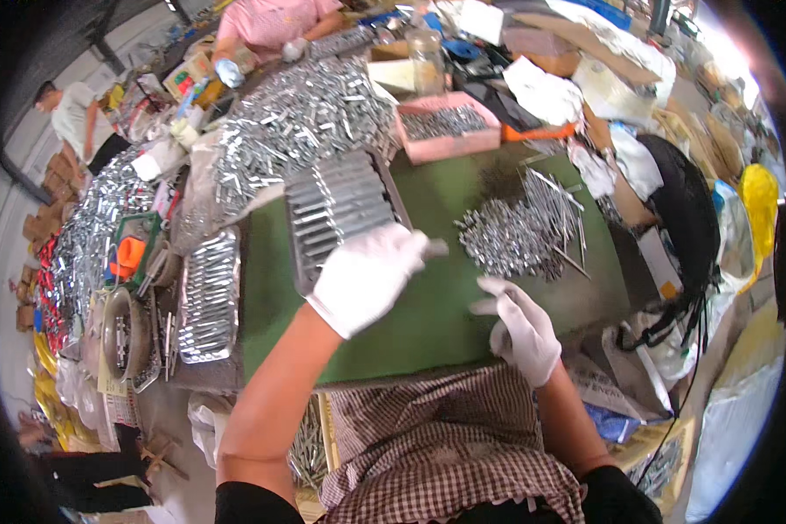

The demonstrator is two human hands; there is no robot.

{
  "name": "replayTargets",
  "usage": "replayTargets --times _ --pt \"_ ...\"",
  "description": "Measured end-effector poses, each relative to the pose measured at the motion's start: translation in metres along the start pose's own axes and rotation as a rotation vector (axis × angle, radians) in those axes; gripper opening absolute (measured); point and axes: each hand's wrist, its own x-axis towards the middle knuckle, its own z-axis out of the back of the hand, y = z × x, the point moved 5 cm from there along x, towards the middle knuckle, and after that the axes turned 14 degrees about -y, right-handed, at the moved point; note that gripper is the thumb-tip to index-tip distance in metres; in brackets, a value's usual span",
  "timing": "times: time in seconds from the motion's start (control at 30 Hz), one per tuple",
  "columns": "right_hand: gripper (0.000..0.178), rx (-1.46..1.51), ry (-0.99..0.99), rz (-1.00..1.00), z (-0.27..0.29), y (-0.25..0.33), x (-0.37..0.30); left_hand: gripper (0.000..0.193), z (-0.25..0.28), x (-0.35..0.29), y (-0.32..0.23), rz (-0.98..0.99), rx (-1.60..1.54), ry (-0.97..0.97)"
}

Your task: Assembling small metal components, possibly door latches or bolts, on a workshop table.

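The left hand (368, 274), its grip unclear, overlaps the dark tray (396, 189) on the green tabletop (441, 323), so a low sweep could skew the rowed metal pieces (348, 204), while the right hand (526, 335) spreads its fingers near the metal heap (505, 239).

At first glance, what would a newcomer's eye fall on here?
Probably the white-gloved left hand and white-gloved right hand, above the flat green work surface. Next, the large heap of shiny silver metal pieces, upper left of centre, and the rectangular pink plastic box just right of it.
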Motion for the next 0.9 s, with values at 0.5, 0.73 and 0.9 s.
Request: replayTargets --times 0.5,0.73,0.9 --pt "0.015 -0.222 0.079 0.020 0.016 -0.010 -0.002 0.031 -0.015 -0.045 -0.072 0.102 -0.163 -0.122" --pt "0.020 -0.381 0.095 0.124 0.024 -0.011 0.001 0.024 -0.025 -0.048 -0.077 0.182 -0.153 -0.119" --pt "0.014 -0.679 -0.129 0.735 0.044 0.008 0.037 0.021 -0.033 -0.048 -0.092 0.192 -0.083 -0.059"
